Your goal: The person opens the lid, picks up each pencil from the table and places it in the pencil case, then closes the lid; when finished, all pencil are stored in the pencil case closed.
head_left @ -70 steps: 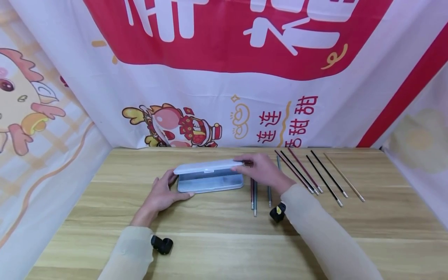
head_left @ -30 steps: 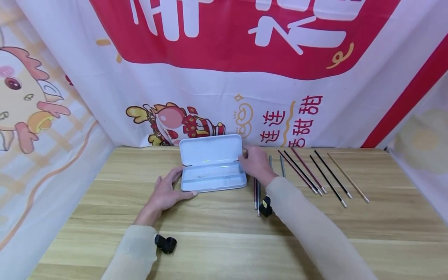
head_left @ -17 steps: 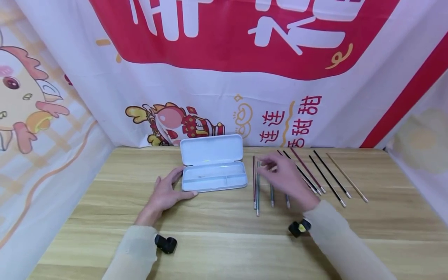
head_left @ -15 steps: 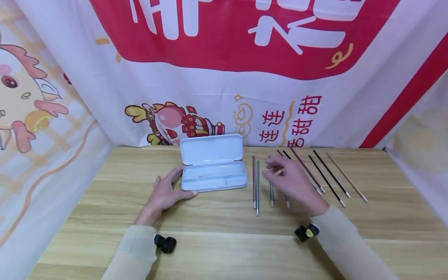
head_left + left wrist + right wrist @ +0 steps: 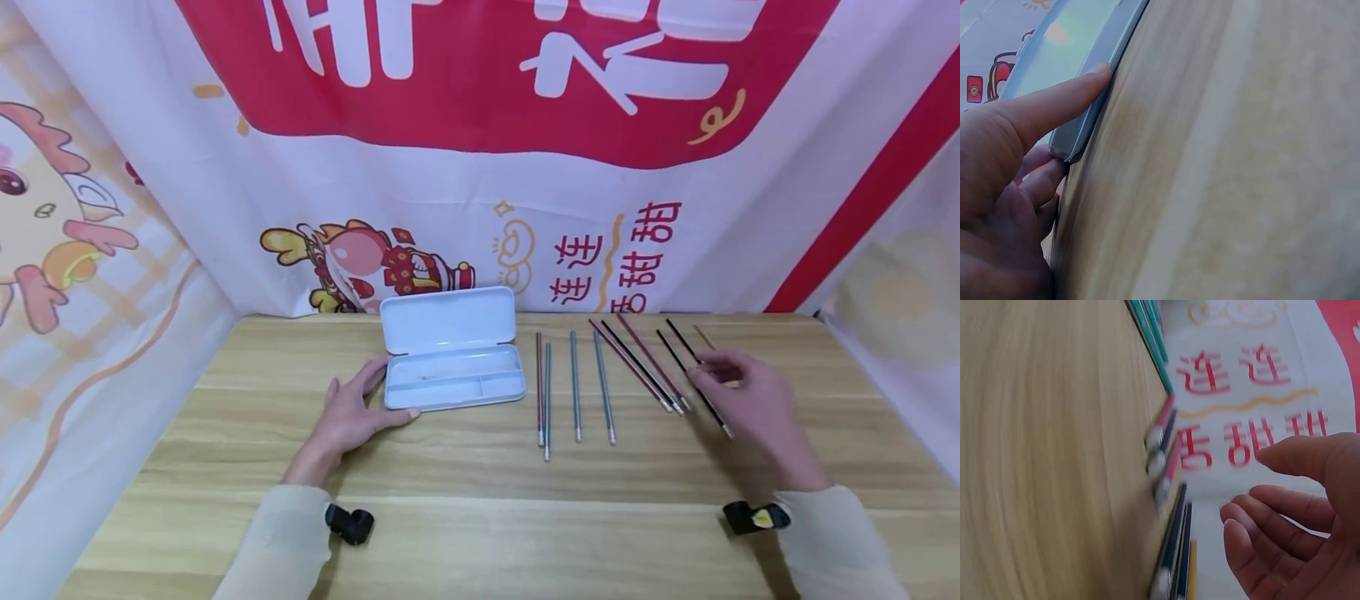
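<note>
Head view: printed cloth backdrop filled the upper frame; wood-grain tabletop, the lower part. Pale blue hinged pencil case sat near centre, lid raised. Right hand, right of centre, hovered by the rightmost eraser-tipped pencils; right wrist view showed its thumb spread from loosely bent fingers. Left hand, left of centre, held the case's left end, thumb on front rim, fingers at the corner. Pencils, maroon, teal, black and tan, lay centre-right.
</note>
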Available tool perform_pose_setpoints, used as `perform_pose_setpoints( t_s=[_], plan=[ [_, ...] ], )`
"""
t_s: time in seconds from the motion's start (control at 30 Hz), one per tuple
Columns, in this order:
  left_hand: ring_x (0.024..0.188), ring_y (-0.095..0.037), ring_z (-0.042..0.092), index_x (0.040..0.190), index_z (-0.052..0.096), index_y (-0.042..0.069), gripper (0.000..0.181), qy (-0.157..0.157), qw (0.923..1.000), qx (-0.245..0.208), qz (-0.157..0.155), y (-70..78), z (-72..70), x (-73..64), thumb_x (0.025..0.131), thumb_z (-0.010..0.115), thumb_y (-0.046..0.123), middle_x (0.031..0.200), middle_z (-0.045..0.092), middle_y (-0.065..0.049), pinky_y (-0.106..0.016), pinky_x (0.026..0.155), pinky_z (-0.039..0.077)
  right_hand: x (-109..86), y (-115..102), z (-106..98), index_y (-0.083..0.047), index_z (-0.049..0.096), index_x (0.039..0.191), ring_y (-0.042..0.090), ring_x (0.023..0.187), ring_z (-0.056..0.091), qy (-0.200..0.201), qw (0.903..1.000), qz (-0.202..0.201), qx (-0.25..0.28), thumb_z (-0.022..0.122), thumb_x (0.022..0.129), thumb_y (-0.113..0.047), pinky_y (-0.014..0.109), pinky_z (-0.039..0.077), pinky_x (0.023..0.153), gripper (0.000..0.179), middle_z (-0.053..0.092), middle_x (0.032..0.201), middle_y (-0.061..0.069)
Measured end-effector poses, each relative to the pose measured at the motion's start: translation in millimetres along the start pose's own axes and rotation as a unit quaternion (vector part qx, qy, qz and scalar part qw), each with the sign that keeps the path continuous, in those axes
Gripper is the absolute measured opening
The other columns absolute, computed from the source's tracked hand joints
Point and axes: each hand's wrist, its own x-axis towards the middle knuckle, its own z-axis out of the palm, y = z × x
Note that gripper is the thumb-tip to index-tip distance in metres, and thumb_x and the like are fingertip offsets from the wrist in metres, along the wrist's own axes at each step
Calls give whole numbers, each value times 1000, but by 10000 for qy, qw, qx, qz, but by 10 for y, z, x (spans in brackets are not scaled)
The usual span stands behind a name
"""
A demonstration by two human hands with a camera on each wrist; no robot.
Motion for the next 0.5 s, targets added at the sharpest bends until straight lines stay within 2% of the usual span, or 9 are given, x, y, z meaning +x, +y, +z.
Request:
perform_pose_setpoints(
  t_s=[0.13,0.23,0.33,0.43,0.5],
  plan=[
    [169,-39,13,168,37,28,100,-23,10000,21,18,-11,15,-11,86,92,43,176,34,-10,-60,135,-21,-30,295,-171,2,69,135,-18,82,50,9,9997,236,-51,69,106,-34,9,48,65,46,75,118,26],
    [169,-40,13,168,36,28,101,-35,10000,26,27,-14,19,-12,86,91,44,176,34,-10,-60,135,-21,-81,492,-275,3,68,136,-16,79,54,-125,9983,572,13,68,107,-36,13,53,63,49,76,117,22],
    [169,-40,12,168,35,28,101,-36,10000,10,36,-11,21,-10,86,91,44,176,34,-10,-60,135,-21,-123,669,-354,4,66,138,-10,77,62,-251,9946,956,327,68,107,-37,17,57,63,52,78,103,-1],
    [169,-40,11,169,35,28,102,-49,10000,0,22,-5,24,-9,86,91,44,176,34,-9,-60,134,-22,-164,801,-425,2,66,137,-5,76,67,-218,9883,1336,699,70,105,-39,19,58,64,52,71,89,-26],
    [170,-39,9,169,34,28,102,-56,10000,0,4,-4,14,-9,86,91,45,176,34,-9,-60,134,-22,-180,859,-455,-4,70,130,-4,74,67,-92,9862,1442,810,72,104,-40,18,57,63,44,67,83,-34]
  ],
)
